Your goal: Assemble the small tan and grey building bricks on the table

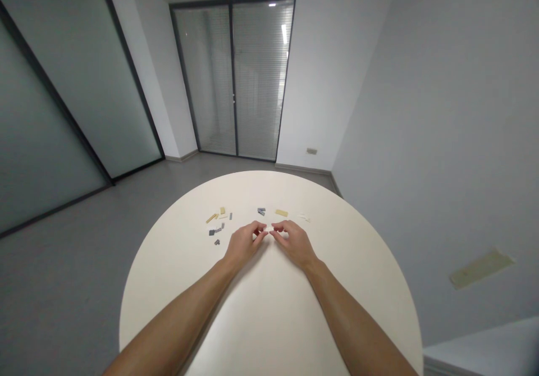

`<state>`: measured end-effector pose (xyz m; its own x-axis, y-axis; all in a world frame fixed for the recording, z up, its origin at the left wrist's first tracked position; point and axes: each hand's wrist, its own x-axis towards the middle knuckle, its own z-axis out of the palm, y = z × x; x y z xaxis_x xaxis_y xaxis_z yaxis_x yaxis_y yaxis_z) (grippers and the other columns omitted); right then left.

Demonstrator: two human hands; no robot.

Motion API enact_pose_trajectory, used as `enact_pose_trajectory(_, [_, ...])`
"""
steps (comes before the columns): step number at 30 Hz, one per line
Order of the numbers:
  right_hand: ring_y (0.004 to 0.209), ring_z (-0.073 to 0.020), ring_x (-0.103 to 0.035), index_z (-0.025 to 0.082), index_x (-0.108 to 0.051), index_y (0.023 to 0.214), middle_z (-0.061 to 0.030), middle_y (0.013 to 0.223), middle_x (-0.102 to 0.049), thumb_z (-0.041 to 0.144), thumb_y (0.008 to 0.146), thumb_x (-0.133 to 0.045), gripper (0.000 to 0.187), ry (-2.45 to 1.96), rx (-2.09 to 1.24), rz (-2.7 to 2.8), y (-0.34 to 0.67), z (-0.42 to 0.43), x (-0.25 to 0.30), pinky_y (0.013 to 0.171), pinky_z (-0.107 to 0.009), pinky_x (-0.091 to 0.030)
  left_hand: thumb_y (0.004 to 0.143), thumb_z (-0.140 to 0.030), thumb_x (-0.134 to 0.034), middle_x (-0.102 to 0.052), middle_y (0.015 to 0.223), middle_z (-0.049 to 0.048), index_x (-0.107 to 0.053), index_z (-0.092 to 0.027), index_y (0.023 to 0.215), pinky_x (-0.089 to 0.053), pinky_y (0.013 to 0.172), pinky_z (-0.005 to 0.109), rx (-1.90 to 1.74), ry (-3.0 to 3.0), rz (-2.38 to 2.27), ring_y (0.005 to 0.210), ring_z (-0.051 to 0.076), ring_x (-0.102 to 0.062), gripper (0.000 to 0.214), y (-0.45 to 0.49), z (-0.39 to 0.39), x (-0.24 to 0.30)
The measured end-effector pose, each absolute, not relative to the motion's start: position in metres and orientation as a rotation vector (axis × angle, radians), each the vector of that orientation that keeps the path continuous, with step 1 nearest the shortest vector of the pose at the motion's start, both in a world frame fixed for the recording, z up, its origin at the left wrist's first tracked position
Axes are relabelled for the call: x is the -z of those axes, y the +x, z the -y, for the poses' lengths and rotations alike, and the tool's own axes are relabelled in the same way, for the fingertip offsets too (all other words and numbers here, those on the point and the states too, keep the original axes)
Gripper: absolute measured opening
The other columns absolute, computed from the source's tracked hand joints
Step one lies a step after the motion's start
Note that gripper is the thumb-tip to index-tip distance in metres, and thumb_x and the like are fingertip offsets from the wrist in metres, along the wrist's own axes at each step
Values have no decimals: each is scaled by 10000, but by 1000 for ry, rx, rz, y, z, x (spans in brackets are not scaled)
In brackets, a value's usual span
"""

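Note:
My left hand (244, 242) and my right hand (293, 242) meet over the middle of a round cream table (362, 275), fingertips pinched together on a small pale piece (268, 229) held between them. Its shape is too small to make out. Just beyond the fingers lie a small grey piece (261, 211) and a flat tan piece (281, 212). Left of my left hand sits a scatter of several tan and grey small pieces (219, 224). A couple of white pieces (304, 216) lie to the right of the tan one.
The table's far edge curves close behind the pieces. Beyond it are a grey floor (84, 264), a glass door with blinds (236, 78), frosted glass panels at left and a white wall at right.

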<state>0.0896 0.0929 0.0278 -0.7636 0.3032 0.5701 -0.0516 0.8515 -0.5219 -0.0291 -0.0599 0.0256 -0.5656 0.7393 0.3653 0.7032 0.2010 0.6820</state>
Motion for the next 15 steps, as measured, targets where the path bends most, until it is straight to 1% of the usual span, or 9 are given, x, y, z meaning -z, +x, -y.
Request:
enact_pose_trajectory(5, [867,-185,-632,224,-674,853,-27,874,-706,346,933,-597,165,-139,-682,2357,89,-94,-28,809,-302,-465,953,-372,-492,-748,957,-20,-669,-259,996,-463,726,257,-1280,1472,-2414,839,164,-673,215,-29,60,-27])
enact_pose_trajectory(12, [863,-181,-624,234,-676,916,-20,892,-701,340,941,-585,142,-112,-709,2361,88,-94,-28,803,-303,-458,966,-356,-463,-748,959,-30,-662,-267,1003,-463,728,255,-1249,1488,-2401,851,158,-679,221,-28,61,-28])
enact_pose_trajectory(15, [866,-182,-622,235,-674,932,-24,899,-698,339,945,-573,146,-108,-712,2360,89,-94,-29,808,-306,-459,974,-340,-440,-747,973,-31,-668,-277,1035,-473,745,262,-1226,1493,-2422,865,156,-679,245,-27,61,-28])
